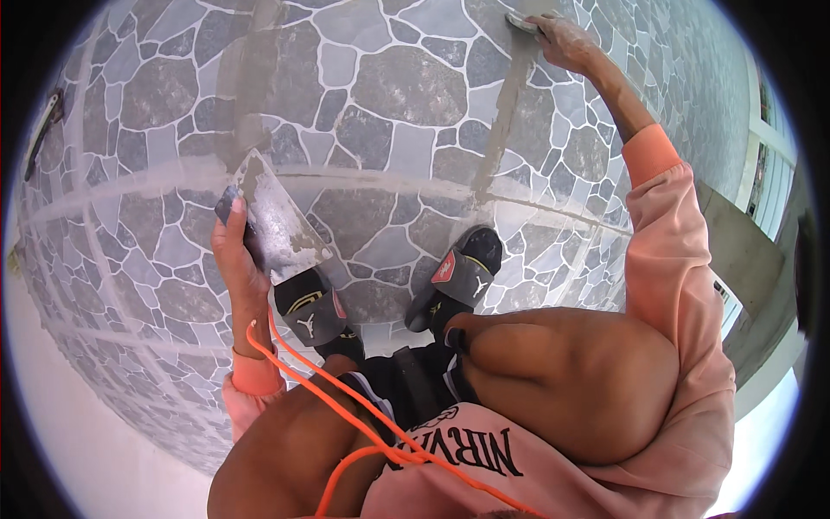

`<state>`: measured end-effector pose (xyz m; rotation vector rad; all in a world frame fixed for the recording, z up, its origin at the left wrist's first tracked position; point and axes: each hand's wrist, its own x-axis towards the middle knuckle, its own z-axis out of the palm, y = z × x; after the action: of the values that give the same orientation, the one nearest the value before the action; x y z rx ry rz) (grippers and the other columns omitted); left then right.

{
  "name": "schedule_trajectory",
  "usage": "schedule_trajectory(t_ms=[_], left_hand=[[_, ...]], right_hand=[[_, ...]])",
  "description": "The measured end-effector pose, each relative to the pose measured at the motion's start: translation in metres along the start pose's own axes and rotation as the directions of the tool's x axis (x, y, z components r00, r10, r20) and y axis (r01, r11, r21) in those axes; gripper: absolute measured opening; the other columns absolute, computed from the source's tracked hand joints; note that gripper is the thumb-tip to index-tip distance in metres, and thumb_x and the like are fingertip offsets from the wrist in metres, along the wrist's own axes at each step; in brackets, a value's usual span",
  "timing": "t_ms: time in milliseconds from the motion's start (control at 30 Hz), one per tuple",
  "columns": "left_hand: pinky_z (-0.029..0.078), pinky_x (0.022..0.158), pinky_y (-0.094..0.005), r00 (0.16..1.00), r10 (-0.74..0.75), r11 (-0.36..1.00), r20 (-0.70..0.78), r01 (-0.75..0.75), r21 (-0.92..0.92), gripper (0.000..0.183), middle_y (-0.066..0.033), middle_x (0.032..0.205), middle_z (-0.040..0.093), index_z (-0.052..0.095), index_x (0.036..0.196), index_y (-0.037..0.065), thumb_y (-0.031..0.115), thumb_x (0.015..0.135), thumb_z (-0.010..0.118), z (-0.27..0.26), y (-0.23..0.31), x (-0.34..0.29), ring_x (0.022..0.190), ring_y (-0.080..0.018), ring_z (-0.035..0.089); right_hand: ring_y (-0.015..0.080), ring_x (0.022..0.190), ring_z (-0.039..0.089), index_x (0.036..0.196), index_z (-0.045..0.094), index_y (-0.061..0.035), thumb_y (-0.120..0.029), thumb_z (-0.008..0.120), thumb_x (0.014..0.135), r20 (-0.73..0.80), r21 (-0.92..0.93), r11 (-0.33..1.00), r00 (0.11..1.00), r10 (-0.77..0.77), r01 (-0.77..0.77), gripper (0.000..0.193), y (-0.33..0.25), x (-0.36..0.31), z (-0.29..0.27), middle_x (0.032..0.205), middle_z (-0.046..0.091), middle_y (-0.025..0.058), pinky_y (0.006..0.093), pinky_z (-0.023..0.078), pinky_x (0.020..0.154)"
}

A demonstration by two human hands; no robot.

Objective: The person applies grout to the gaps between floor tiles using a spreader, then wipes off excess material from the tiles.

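My left hand is closed around the dark handle of a wide metal putty knife. Grey paste smears its shiny blade, above my left sandal. Far out at the upper right, my right hand grips a small flat grey tool, its exact kind unclear. That tool rests at the upper end of a grout joint filled with damp grey paste. Another joint crosses it nearer my feet. Around them spread floor tiles patterned like grey stones with white lines.
My sandalled feet stand on the tiles between my hands. Orange cords hang across my lap. A long dark tool lies at the far left. A grey block-like surface and a pale slatted frame border the right side.
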<state>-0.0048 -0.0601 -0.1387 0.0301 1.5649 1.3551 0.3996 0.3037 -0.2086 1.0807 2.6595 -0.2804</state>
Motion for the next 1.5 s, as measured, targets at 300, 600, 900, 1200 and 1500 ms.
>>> schedule_trajectory(t_ms=[300, 600, 900, 1200, 1500], left_hand=[[0.049, 0.080, -0.0266, 0.991, -0.013, 1.000, 0.131, 0.010, 0.019, 0.030, -0.0050, 0.104, 0.064, 0.060, 0.113, -0.001, 0.021, 0.092, 0.059, 0.019, 0.007, 0.028, 0.090, -0.0115, 0.061], [0.049, 0.080, -0.0267, 0.988, 0.079, 0.997, 0.132, -0.079, -0.006, 0.027, -0.0037, 0.103, 0.064, 0.059, 0.113, 0.000, 0.019, 0.093, 0.058, 0.015, 0.012, 0.012, 0.090, -0.0108, 0.060], [0.049, 0.080, -0.0266, 0.989, 0.054, 0.998, 0.138, -0.050, -0.031, 0.027, -0.0047, 0.104, 0.064, 0.057, 0.115, 0.000, 0.017, 0.093, 0.058, 0.010, -0.009, -0.008, 0.090, -0.0118, 0.061], [0.050, 0.080, -0.0278, 0.981, 0.013, 1.000, 0.192, -0.018, 0.022, 0.030, -0.0046, 0.104, 0.063, 0.056, 0.116, -0.001, 0.018, 0.094, 0.057, 0.042, -0.018, -0.015, 0.090, -0.0127, 0.061], [0.050, 0.080, -0.0280, 0.983, -0.015, 0.998, 0.180, 0.005, 0.058, 0.030, -0.0045, 0.106, 0.063, 0.056, 0.117, -0.001, 0.017, 0.094, 0.057, 0.050, -0.025, -0.010, 0.092, -0.0127, 0.061]], right_hand=[[0.0315, 0.105, 0.055, 0.119, 0.052, -0.0106, -0.003, 0.056, 0.078, 0.309, 0.122, 0.981, 0.945, 0.110, -0.154, 0.042, -0.162, -0.154, -0.002, 0.106, 0.055, 0.0108, 0.0438, 0.054, 0.077], [0.0320, 0.100, 0.058, 0.115, 0.057, -0.0082, -0.006, 0.057, 0.078, 0.470, 0.176, 0.983, 0.882, -0.041, -0.048, 0.037, -0.185, -0.189, 0.003, 0.109, 0.060, 0.0102, 0.0426, 0.054, 0.075], [0.0113, 0.068, 0.060, 0.107, 0.061, 0.0007, -0.018, 0.060, 0.092, 0.612, 0.764, 0.161, 0.781, 0.125, -0.624, 0.024, -0.078, -0.177, -0.035, 0.083, 0.065, 0.0045, 0.0272, 0.049, 0.057], [0.0155, 0.071, 0.061, 0.111, 0.056, 0.0004, -0.014, 0.059, 0.092, 0.469, 0.849, -0.305, 0.881, 0.058, -0.431, 0.024, 0.003, -0.180, -0.035, 0.091, 0.064, 0.0074, 0.0317, 0.048, 0.058], [0.0194, 0.084, 0.061, 0.102, 0.061, 0.0039, -0.026, 0.057, 0.092, 0.122, 0.566, 0.595, 0.772, 0.623, -0.570, 0.032, 0.082, -0.121, -0.055, 0.094, 0.066, 0.0087, 0.0349, 0.046, 0.078]])
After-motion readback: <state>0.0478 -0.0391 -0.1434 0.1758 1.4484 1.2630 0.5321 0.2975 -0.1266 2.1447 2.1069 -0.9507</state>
